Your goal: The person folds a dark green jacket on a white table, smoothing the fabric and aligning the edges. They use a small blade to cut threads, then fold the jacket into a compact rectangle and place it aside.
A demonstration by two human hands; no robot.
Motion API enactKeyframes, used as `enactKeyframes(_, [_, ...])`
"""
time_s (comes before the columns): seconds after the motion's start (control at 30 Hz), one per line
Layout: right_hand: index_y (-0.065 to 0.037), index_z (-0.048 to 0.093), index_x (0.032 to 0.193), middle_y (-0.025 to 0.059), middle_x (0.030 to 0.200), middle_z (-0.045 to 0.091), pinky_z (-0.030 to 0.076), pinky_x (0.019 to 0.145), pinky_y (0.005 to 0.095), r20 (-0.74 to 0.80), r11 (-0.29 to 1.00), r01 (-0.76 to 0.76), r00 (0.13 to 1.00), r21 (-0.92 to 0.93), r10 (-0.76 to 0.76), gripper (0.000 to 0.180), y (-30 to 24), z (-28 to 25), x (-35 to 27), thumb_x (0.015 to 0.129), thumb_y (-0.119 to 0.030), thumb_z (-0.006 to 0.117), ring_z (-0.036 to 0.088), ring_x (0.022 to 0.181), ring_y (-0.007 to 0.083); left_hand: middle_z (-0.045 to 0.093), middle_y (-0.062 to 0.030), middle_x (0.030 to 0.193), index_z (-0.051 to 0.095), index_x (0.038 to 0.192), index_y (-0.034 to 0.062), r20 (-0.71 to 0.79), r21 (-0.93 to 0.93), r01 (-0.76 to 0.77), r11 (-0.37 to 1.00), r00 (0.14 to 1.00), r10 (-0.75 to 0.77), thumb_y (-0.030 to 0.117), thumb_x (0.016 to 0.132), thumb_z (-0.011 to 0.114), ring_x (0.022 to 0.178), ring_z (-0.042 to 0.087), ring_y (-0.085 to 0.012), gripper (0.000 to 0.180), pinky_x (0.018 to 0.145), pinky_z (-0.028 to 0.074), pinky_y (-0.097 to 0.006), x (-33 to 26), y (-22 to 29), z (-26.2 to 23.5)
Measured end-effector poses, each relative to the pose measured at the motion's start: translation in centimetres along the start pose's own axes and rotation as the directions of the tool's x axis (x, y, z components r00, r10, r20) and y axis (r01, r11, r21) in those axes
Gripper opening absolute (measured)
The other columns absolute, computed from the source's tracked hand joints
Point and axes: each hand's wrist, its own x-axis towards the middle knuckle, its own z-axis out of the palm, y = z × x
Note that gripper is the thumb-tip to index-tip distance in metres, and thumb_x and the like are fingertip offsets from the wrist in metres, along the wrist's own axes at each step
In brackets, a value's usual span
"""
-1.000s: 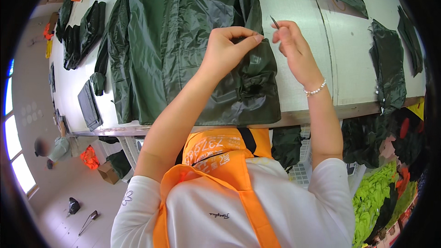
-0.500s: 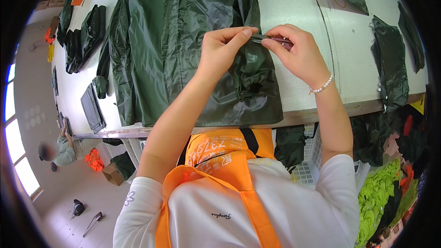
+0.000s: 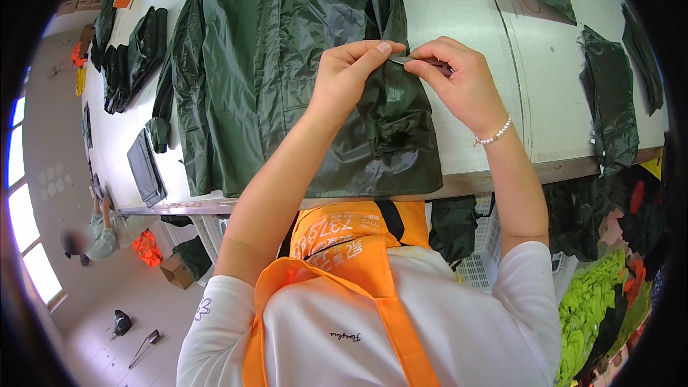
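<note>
Dark green rain jacket (image 3: 287,64) spread flat on the pale surface (image 3: 459,7), left hand (image 3: 349,79) grip pinching a fold of its fabric, right hand (image 3: 459,82) grip closed on a small metal tool (image 3: 410,61), fingertips nearly meeting above the jacket's right side.

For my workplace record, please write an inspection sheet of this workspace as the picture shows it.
Surface: long pale table, mostly covered with garments.
Job's things: dark green jacket spread flat; small thin metal tool above it.
Clutter: dark green fabric pieces at right, folded dark pieces at left.
Grippers: left hand and right hand both pinch the tool.
Cables: nothing seen.
Surroundings: another person by the windows; white crate under the table.
</note>
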Motion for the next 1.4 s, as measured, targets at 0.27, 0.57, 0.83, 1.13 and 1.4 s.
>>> enactKeyframes(0.27, [-0.002,0.067,0.083,0.0061,0.074,0.06,0.046,0.059,0.0265,0.053,1.0,-0.026,0.998,0.006,0.026,0.017,-0.4,-0.6,0.3,0.078,-0.017,0.072,0.056,0.061,0.0156,0.067,-0.0049,0.087,0.067,0.102,-0.0016,0.049,-0.063,0.075,0.995,0.996,-0.072,0.018,0.092,0.055,0.076,0.061,-0.008,0.026,0.07,0.048,-0.02,0.1,0.4,0.0])
enactKeyframes(0.57, [-0.002,0.067,0.083,0.0062,0.072,0.059,0.044,0.058,0.0265,0.09,0.999,-0.05,0.995,0.009,0.049,0.017,-0.4,-0.5,0.3,0.079,-0.018,0.072,0.054,0.06,0.0157,0.067,-0.0055,0.089,0.067,0.102,-0.0019,0.089,-0.076,0.113,0.991,0.99,-0.106,0.018,0.091,0.055,0.078,0.061,-0.0087,0.025,0.071,0.049,-0.021,0.0,0.5,0.1])
enactKeyframes(0.83, [-0.001,0.062,0.103,-0.0026,0.074,0.055,0.041,0.061,0.0201,0.101,0.963,-0.15,0.986,0.223,0.13,0.026,1.2,-0.5,-0.1,0.079,-0.007,0.071,0.047,0.067,0.0041,0.067,-0.0051,0.09,0.067,0.102,-0.0012,0.015,-0.061,0.066,0.996,0.998,-0.066,0.019,0.092,0.055,0.078,0.061,-0.0079,0.025,0.071,0.049,-0.02,0.0,0.0,-0.2])
enactKeyframes(1.13, [0.003,0.061,0.098,0.0036,0.091,0.066,0.046,0.073,0.022,-0.356,0.878,-0.159,0.87,0.451,0.34,0.028,6.4,-5.6,-2.1,0.085,-0.02,0.07,0.058,0.081,0.0076,0.066,-0.0106,0.104,0.072,0.084,0.0054,0.212,0.682,-0.367,0.633,0.927,0.309,0.009,0.074,0.071,0.097,0.063,-0.0239,0.011,0.082,0.049,-0.033,-7.7,3.8,-1.5])
enactKeyframes(1.4, [0.005,0.058,0.096,0.0042,0.091,0.062,0.042,0.074,0.0227,-0.782,0.994,-0.085,0.614,0.069,0.107,0.045,9.6,-11.6,-1.3,0.091,-0.04,0.059,0.051,0.08,0.0089,0.067,-0.0098,0.077,0.07,0.088,0.0074,0.15,0.987,-0.16,0.021,0.867,-0.475,0.054,0.067,0.071,0.074,0.064,-0.0298,0.051,0.065,0.049,-0.039,-18.0,-1.0,-11.0])
